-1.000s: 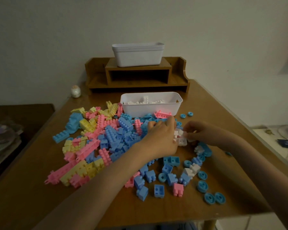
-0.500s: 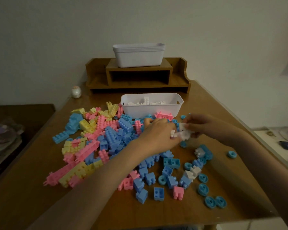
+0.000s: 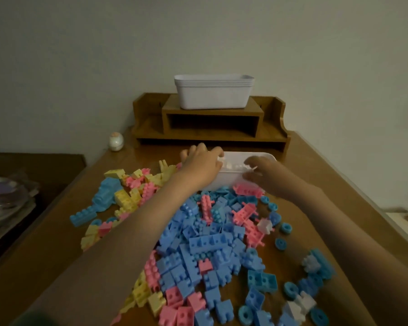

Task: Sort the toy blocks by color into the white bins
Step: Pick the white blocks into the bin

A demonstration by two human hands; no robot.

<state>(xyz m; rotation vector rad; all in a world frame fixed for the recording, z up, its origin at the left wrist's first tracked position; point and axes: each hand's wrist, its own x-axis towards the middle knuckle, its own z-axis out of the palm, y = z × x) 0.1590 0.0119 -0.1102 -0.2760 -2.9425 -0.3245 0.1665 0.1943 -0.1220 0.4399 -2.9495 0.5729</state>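
Note:
A white bin (image 3: 224, 182) with white blocks (image 3: 233, 166) in it stands on the wooden table behind a pile of blue, pink and yellow toy blocks (image 3: 205, 243). Both my hands are over this bin. My left hand (image 3: 201, 164) reaches over its left end and its curled fingers pinch a small white block (image 3: 221, 159). My right hand (image 3: 263, 171) hovers over the bin's right half with fingers loosely curved and the thumb by the front wall; I see nothing held in it. More white blocks (image 3: 265, 225) lie among the blue ones at the right.
A stack of empty white bins (image 3: 213, 95) sits on a wooden desk shelf (image 3: 210, 128) at the back. A small round ornament (image 3: 116, 142) stands at the far left corner. Blue wheels (image 3: 280, 243) lie scattered at the right. A dark side table with plates is to the left.
Both hands have moved away from the pile and forward over the white bin, carrying white blocks. The camera has tilted and come closer to the table.

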